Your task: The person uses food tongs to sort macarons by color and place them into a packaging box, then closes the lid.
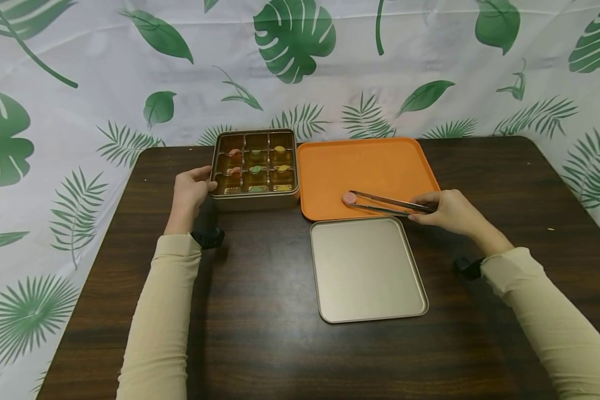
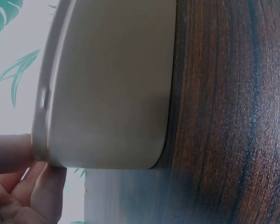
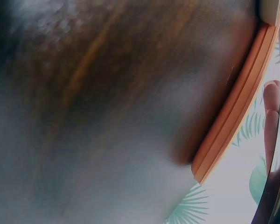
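My right hand [image 1: 447, 211] grips metal tongs [image 1: 385, 201] low over the orange tray [image 1: 375, 158]. The toothed tips of the tongs lie around a small pink round piece [image 1: 349, 198] near the tray's front left part. At the far left, my left hand [image 1: 189, 191] holds the left edge of a square metal tin [image 1: 257, 203]. Thumb and fingers pinch its rim in the left wrist view. A divided insert in the tin has several compartments, with reddish pieces [image 1: 234, 171] at left, green pieces [image 1: 256, 169] in the middle and yellow pieces [image 1: 282, 168] at right.
A flat metal lid [image 1: 367, 272] lies in front of the tray, its back edge against the tray's front edge. Tin and tray stand side by side on the dark wooden table [image 1: 260, 333]. A leaf-patterned cloth [image 1: 365, 72] hangs behind the table.
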Action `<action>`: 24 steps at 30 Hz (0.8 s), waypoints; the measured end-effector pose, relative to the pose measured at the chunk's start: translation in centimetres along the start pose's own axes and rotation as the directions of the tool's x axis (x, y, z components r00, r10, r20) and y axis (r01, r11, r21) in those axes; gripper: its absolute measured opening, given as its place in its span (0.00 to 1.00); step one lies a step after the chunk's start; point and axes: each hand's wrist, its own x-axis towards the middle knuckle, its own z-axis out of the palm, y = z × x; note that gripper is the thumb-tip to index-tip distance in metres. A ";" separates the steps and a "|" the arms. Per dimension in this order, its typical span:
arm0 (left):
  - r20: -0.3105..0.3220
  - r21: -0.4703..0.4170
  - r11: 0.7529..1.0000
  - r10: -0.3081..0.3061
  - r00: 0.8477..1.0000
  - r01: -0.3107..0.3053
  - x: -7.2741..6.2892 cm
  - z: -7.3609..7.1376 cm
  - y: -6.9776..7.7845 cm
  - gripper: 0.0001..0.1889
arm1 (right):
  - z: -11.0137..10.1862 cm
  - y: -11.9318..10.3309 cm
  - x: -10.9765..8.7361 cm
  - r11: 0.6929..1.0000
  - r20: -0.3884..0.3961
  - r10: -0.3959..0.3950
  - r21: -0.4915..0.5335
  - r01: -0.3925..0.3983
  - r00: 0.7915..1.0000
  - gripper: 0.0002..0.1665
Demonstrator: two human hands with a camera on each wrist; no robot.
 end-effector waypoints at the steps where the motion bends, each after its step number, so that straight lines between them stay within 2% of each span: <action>1: 0.000 0.000 1.000 0.000 1.000 0.000 0.0 0.0 0.0 0.27 | 0.0 0.0 0.0 1.000 -0.003 0.000 0.000 0.000 1.000 0.21; 10: 0.005 -0.003 1.000 -0.003 1.000 0.003 -0.1 0.0 0.0 0.27 | -0.2 -0.3 0.6 0.999 -0.071 0.011 0.034 -0.008 0.997 0.23; 17: 0.005 0.000 1.000 -0.008 1.000 0.008 -0.1 0.0 0.0 0.27 | -1.3 -2.0 1.7 0.991 -0.085 0.096 0.096 -0.088 0.992 0.27; 24: 0.003 0.002 1.000 0.004 1.000 -0.004 0.0 -0.1 -0.1 0.27 | -2.3 -4.4 3.6 0.993 -0.133 0.061 0.107 -0.047 0.989 0.25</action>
